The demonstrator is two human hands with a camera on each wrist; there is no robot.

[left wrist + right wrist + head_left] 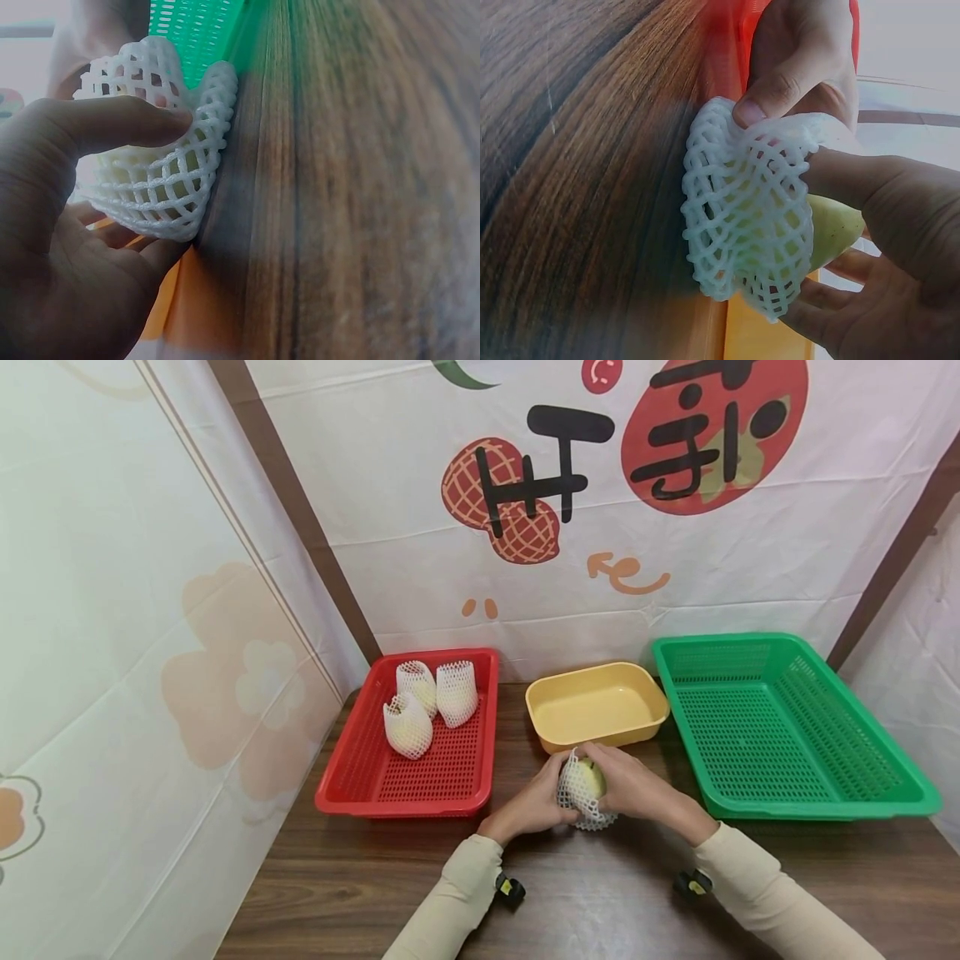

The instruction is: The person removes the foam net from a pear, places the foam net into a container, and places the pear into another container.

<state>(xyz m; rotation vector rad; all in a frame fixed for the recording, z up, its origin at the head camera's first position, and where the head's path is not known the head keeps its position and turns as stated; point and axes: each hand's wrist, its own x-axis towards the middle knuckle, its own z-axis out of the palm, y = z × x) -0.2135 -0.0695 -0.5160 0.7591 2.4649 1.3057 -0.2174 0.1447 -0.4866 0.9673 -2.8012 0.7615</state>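
A pale yellow-green pear (834, 229) is partly wrapped in a white foam net sleeve (739, 202), low over the table's middle. My left hand (534, 803) grips the sleeved fruit from the left; in the left wrist view its thumb presses on the netting and its fingers curl beneath. From the other side, my right hand (632, 783) holds the pear, with the thumb at the net's edge and fingers curled round the fruit. Bare skin of the pear shows between the net and the right palm. Part of the fruit is hidden by netting and fingers.
At the left, a red basket (491, 735) holds three netted fruits (408, 727). A yellow tub (592, 693) stands just behind my hands. To the right is a green basket (757, 735). A printed cloth (360, 460) hangs behind the wooden table (360, 877).
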